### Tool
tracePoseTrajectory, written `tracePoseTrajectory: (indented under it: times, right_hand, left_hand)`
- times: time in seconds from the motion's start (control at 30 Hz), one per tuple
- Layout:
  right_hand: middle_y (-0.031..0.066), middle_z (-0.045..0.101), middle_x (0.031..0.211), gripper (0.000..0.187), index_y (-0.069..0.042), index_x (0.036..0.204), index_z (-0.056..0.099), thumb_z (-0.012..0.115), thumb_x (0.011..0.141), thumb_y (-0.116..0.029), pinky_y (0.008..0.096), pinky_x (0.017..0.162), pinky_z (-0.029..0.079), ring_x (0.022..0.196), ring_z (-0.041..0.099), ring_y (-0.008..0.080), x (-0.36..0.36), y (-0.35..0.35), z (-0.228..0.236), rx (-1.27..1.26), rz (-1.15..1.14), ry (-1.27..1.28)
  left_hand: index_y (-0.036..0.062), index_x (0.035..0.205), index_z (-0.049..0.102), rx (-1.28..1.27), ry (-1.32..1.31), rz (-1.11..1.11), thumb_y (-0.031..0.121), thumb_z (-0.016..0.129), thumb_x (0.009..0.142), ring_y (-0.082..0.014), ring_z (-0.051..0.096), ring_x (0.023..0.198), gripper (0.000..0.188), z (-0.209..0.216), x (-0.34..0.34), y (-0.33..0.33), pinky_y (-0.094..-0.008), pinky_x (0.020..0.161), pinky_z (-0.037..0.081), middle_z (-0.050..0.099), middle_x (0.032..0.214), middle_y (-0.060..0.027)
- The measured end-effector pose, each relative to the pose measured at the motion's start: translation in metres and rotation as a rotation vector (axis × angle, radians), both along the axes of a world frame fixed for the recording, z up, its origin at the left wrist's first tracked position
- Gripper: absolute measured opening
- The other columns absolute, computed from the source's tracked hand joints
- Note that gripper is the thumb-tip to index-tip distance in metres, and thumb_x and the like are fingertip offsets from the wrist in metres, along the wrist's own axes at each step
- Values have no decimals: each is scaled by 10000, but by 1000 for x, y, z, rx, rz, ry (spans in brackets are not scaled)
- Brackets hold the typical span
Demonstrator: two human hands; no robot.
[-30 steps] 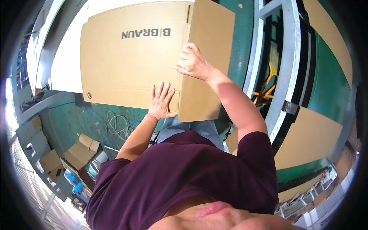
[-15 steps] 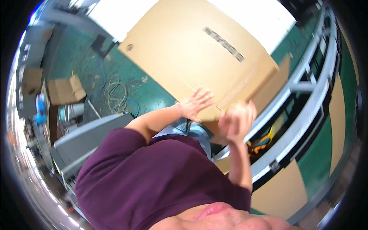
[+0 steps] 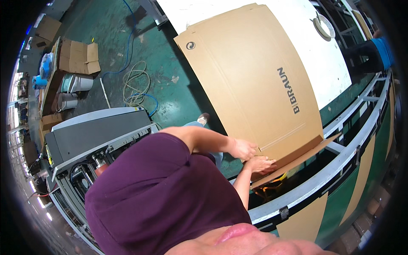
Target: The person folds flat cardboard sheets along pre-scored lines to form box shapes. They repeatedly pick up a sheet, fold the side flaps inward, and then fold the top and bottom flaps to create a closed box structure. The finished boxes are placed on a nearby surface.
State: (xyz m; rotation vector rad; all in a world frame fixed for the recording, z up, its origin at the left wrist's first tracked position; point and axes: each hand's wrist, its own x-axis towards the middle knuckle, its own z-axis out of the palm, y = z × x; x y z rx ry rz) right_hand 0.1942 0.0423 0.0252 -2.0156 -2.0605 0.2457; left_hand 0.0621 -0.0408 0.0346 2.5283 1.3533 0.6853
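Observation:
A large flat brown cardboard carton with dark print lies across a white tabletop, its near end reaching toward me. At its near corner my left hand rests with curled fingers closed on the cardboard edge. Just below and right of it, my right hand has its fingers stretched out, pointing right along the inside of a flap. That long flap stands out from the carton's right-hand end, leaving a dark gap along the fold. The right fingertips are partly in shadow.
Along the right runs a grey metal frame with orange-and-black things below it. A white tape-like roll lies on the white tabletop. At left are a grey machine, coiled hose and buckets. A blue-sleeved person's arm is at far right.
My right hand, blurred and raised beside the carton's corner before, is now down against the flap. My left hand has gone from spread flat to curled at the edge. The view has shifted.

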Motion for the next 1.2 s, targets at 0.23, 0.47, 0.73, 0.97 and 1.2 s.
tracePoseTrajectory:
  times: [0.23, 0.47, 0.73, 0.97, 1.2]
  right_hand:
    - [182, 264, 1509, 508, -131, 1456, 295, 311, 982, -311, 588, 990, 302, 1332, 322, 394, 1, 12, -22, 47, -74, -170]
    - [178, 265, 1511, 499, -128, 1438, 322, 335, 975, -315, 588, 991, 298, 1345, 310, 389, 5, 3, -26, 89, -79, -153]
    - [186, 266, 1509, 487, -80, 1394, 369, 404, 948, -275, 587, 1013, 276, 1362, 285, 385, 3, 0, -22, 116, -60, -164]
    - [192, 334, 1472, 471, -73, 1360, 425, 466, 928, -257, 567, 1060, 234, 1346, 312, 378, 7, -1, -23, 260, 57, -90]
    - [185, 538, 1236, 456, -20, 1194, 536, 675, 809, -222, 481, 1036, 319, 1194, 461, 372, 107, -80, 19, -10, 443, 371]
  left_hand:
    - [134, 751, 639, 76, -2, -3, 271, 594, 682, -203, 541, 947, 160, -23, -2, -18, -493, 998, 354, 614, 855, -4]
    - [154, 865, 659, 25, 18, -6, 329, 699, 623, -187, 511, 1031, 301, -9, -13, 16, -509, 1066, 290, 607, 939, 23]
    - [148, 835, 650, -2, 37, 13, 279, 701, 625, -197, 523, 1031, 252, -4, -18, 21, -497, 1060, 314, 602, 951, 11]
    - [72, 784, 598, -77, -111, 41, 190, 637, 691, -289, 505, 1141, 155, -3, -12, -3, -538, 1115, 266, 561, 947, -110]
    - [38, 935, 583, -140, -114, 75, 235, 685, 717, -357, 398, 1292, 311, 16, -20, -4, -490, 1109, 306, 496, 1238, -174]
